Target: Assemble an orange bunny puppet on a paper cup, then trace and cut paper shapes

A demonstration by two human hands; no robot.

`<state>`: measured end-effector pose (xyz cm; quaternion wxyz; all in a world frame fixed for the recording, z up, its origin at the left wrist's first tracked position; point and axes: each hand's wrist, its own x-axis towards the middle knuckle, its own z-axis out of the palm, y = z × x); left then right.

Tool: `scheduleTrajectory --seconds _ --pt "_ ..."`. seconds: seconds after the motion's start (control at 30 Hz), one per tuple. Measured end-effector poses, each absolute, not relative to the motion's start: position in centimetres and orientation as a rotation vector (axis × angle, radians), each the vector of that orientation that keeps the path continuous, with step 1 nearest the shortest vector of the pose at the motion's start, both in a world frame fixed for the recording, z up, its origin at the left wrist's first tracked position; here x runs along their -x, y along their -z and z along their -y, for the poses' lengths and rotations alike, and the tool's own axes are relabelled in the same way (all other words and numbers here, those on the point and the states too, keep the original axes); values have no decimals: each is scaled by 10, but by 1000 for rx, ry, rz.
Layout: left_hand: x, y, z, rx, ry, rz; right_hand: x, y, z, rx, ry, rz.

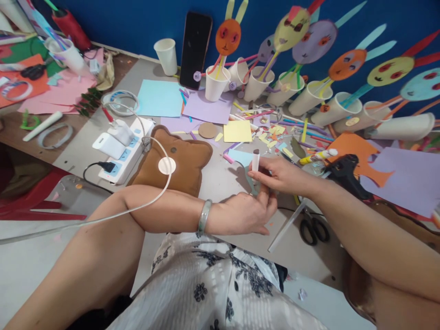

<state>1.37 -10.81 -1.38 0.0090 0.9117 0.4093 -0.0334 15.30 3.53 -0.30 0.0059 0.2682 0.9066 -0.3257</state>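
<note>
Already many paper rabbits stand in cups. Right hand pinches glue stick, uncapped; left hand pinches teal cutout, unfinished.

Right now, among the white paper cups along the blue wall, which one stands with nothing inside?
The plain paper cup left of the black phone. It stands upright alone; the others hold paper sticks or lie tipped.
</note>
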Motion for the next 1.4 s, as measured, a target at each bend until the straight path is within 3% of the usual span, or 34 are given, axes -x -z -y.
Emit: scheduleTrajectory --seconds 0.67,1.4 --pt "-15 19 109 -2871 117 -1255 -179 15 -47 -1206 1013 -2922" --pt "-18 19 108 -2759 211 -1275 -212 14 -20 -1536 1384 -2839"
